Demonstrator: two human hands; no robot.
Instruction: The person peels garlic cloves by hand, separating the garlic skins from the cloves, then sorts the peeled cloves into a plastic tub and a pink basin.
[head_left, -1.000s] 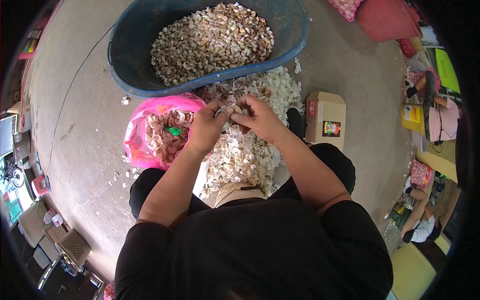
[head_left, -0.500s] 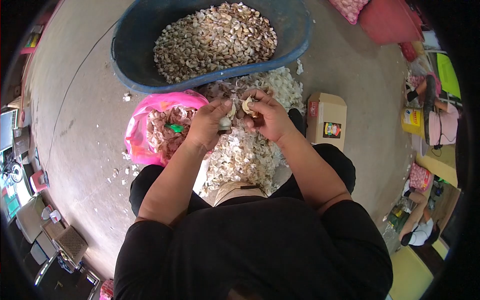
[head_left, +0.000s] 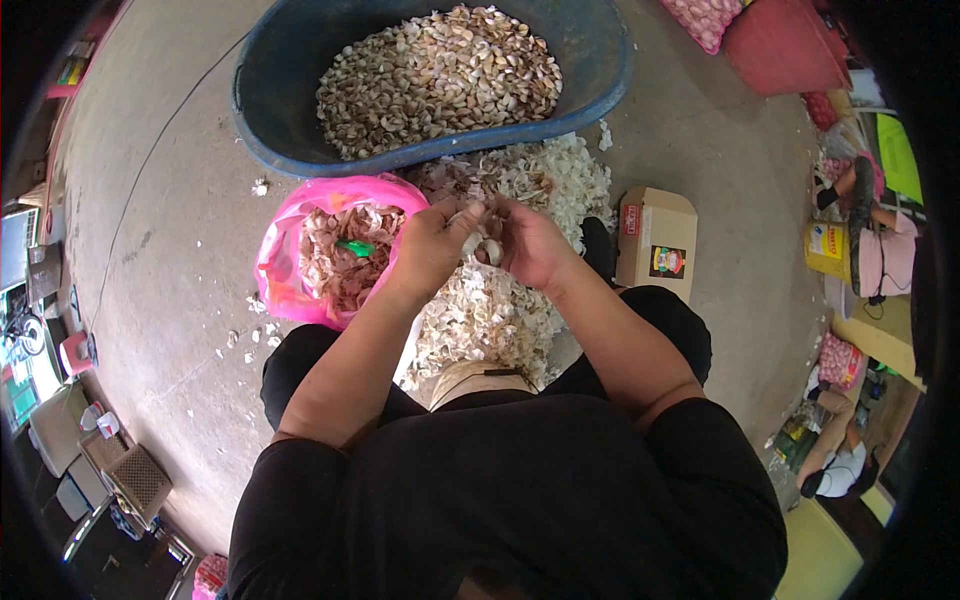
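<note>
Garlic [head_left: 487,250] sits between the hands above the husk pile [head_left: 485,320]. The left hand [head_left: 432,245] pinches it; the right [head_left: 537,243] curls against it, its grip unclear. Previously apart, the hands now meet. The tub [head_left: 380,164] holds cloves [head_left: 440,80]; the pink bag [head_left: 284,232], skins [head_left: 340,285].

There are two hands, one left hand [head_left: 432,245] and one right hand [head_left: 535,243]; the fingers hide how many pieces of garlic [head_left: 488,250] lie between them. One blue tub [head_left: 268,120] contains garlic cloves [head_left: 440,80] too numerous to count. There is one pink plastic bag [head_left: 277,235], one green scrap [head_left: 356,247], one cardboard box [head_left: 655,225], one red tub [head_left: 785,50], one yellow bucket [head_left: 826,248] and two other people [head_left: 888,255].
</note>
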